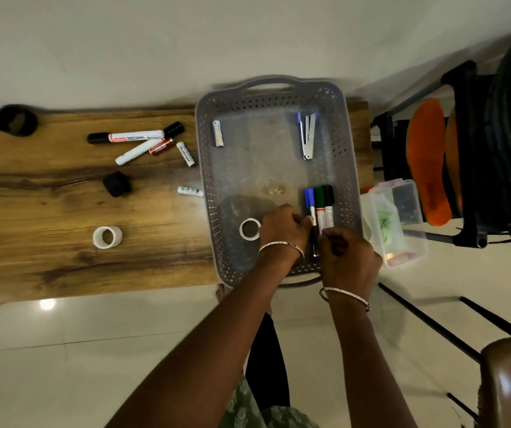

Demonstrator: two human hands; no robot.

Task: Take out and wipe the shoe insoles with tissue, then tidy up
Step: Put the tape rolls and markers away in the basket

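Note:
A grey perforated basket [204, 156] stands on the wooden table [47, 196]. Both my hands are inside its near right corner, on a row of markers [319, 199] with blue, green and black caps. My left hand [282, 227] pinches the blue-capped marker's body. My right hand [345, 251] closes on the markers' lower ends. Two orange insoles [427, 162] lean on a black rack at the right, apart from my hands. No tissue shows in this view.
The basket also holds a tape roll [249, 229], a battery [217, 133] and a stapler [307, 135]. On the table lie markers [130, 137], batteries [185, 153], a second tape roll [107, 237] and black caps. A clear plastic box [396, 223] sits right of the basket.

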